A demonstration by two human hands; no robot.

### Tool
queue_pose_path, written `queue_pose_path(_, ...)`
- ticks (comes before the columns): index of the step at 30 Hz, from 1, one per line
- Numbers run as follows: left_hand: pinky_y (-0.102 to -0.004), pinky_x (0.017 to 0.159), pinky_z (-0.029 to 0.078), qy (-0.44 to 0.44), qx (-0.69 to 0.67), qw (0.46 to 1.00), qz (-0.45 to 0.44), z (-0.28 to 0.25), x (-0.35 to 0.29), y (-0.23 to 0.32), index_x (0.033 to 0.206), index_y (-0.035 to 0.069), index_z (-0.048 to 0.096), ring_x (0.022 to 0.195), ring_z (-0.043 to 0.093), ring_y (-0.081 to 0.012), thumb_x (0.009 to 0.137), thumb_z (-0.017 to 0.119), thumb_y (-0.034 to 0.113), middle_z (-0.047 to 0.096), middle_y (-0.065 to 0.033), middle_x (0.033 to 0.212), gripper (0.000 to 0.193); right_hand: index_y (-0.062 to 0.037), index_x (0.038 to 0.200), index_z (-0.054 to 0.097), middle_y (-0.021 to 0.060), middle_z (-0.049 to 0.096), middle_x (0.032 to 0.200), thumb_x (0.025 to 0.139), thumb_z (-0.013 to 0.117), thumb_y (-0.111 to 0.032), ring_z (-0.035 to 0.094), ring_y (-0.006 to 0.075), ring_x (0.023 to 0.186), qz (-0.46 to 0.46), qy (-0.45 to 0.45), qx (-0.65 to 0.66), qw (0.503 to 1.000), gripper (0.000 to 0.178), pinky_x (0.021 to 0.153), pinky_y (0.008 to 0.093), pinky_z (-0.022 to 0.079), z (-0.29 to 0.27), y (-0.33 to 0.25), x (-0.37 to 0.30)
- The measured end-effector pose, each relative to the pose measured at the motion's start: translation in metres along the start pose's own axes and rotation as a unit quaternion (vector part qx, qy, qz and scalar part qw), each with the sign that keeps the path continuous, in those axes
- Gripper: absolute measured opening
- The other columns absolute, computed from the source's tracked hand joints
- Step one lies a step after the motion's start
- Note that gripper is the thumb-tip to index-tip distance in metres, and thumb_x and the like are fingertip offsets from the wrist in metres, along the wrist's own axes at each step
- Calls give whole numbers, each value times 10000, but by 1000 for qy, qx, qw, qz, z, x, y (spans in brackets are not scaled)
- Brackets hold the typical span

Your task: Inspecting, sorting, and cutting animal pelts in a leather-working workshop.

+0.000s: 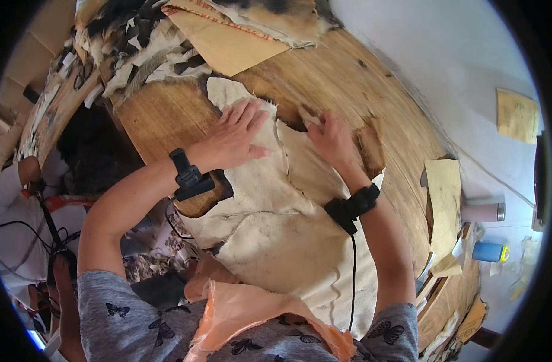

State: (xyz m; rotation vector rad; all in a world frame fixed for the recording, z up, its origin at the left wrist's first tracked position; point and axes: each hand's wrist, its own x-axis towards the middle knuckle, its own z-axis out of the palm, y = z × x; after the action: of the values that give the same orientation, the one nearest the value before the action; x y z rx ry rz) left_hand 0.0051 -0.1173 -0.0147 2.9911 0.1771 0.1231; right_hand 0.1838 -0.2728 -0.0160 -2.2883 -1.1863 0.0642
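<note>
A large pale hide (282,229) lies skin side up on a wooden table (336,72), draping over its near edge. My left hand (236,136) lies flat on the hide's far left lobe, fingers spread. My right hand (331,137) presses on the hide's far edge, its fingers curled at a torn, brown-fringed part; whether it pinches the edge I cannot tell. Both wrists wear black straps, and a cable runs down from the right one.
Scraps of fur and hide (149,42) pile at the table's far left, beside a tan paper pattern (227,42). More paper pieces (443,199) lie at the right, near a metal flask (484,212) and a blue cup (488,251). Another person (22,199) sits at left.
</note>
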Motion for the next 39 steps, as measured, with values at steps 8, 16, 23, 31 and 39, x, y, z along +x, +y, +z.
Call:
queue_pose_path(8, -544, 991, 152, 22, 22, 1000, -3, 7, 1, 6, 1287, 35, 305, 1251, 138, -414, 768, 474, 559, 186, -230, 1352, 756, -57, 819, 458, 224, 556, 604, 828, 521, -315, 541, 434, 605, 45, 46, -14, 998, 266, 535, 516, 408, -2, 15, -4)
queue_pose_path(16, -510, 1001, 167, 27, 6, 1000, 4, 3, 7, 9, 1261, 18, 332, 1244, 187, -373, 734, 542, 499, 236, -199, 1342, 743, -64, 815, 471, 218, 548, 578, 826, 522, -292, 539, 427, 568, 32, 83, -44, 995, 233, 507, 508, 415, -8, 45, -2)
queue_pose_path(23, -488, 1008, 171, 23, 18, 999, 17, 3, 6, 4, 1252, 3, 335, 1246, 197, -363, 746, 526, 495, 247, -195, 1341, 732, -55, 822, 475, 231, 554, 600, 833, 502, -311, 545, 433, 600, 68, 95, -68, 991, 258, 530, 512, 421, -8, 52, 0)
queue_pose_path(31, -481, 1017, 149, 13, 9, 1000, 23, -1, 4, 3, 1287, -13, 274, 1271, 166, -361, 751, 518, 466, 212, -196, 1368, 759, -60, 860, 472, 217, 565, 603, 829, 498, -369, 559, 418, 618, 54, 102, -117, 986, 311, 539, 496, 428, -4, 55, -1)
queue_pose_path(39, -463, 1023, 137, 14, 29, 999, 9, 6, 2, 4, 1282, -10, 278, 1275, 153, -355, 761, 530, 440, 191, -187, 1377, 734, -25, 895, 535, 226, 591, 725, 795, 525, -433, 559, 383, 742, 123, 73, 49, 988, 420, 665, 442, 425, -54, 41, -20)
